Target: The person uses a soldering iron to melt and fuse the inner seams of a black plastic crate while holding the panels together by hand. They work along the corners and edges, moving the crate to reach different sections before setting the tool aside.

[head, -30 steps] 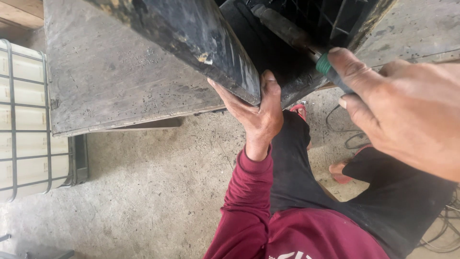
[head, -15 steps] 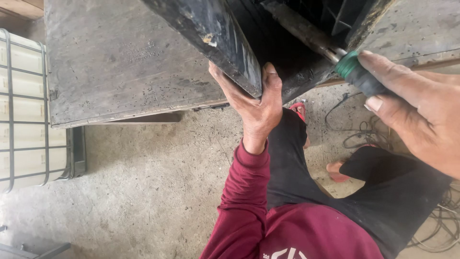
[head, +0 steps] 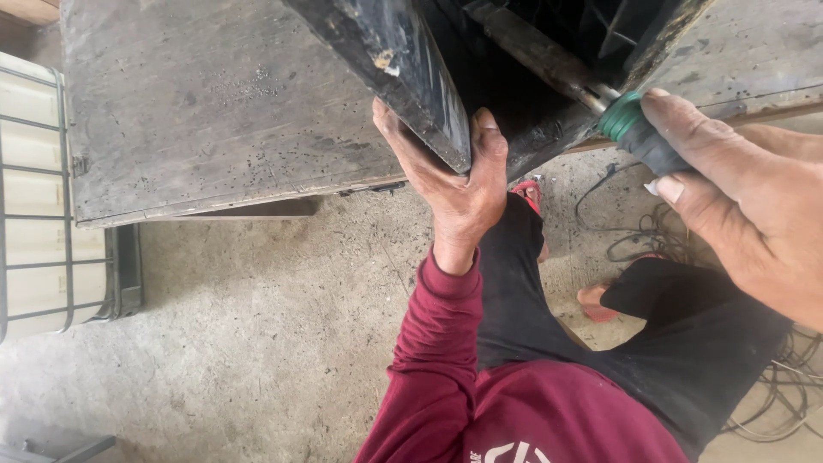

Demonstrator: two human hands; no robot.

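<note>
At the far left a white plastic tank in a grey metal cage (head: pixel 34 197) stands on the concrete floor (head: pixel 240 343), beside the left edge of the worn grey wooden counter (head: pixel 223 111). A large black, scuffed plastic housing (head: pixel 411 69) sits on the counter and overhangs its near edge. The left hand (head: pixel 454 184), in a maroon sleeve, is closed on the housing's lower corner, with the fingers on the outer face and the thumb pressed on the inner side. To the right, the right hand (head: pixel 746 214) is wrapped around the black and green handle of a screwdriver (head: pixel 634 129). Its rusty metal shaft runs up and left from the hand into the dark open inside of the housing. Below the right hand, black cables (head: pixel 651 240) lie tangled on the floor.
</note>
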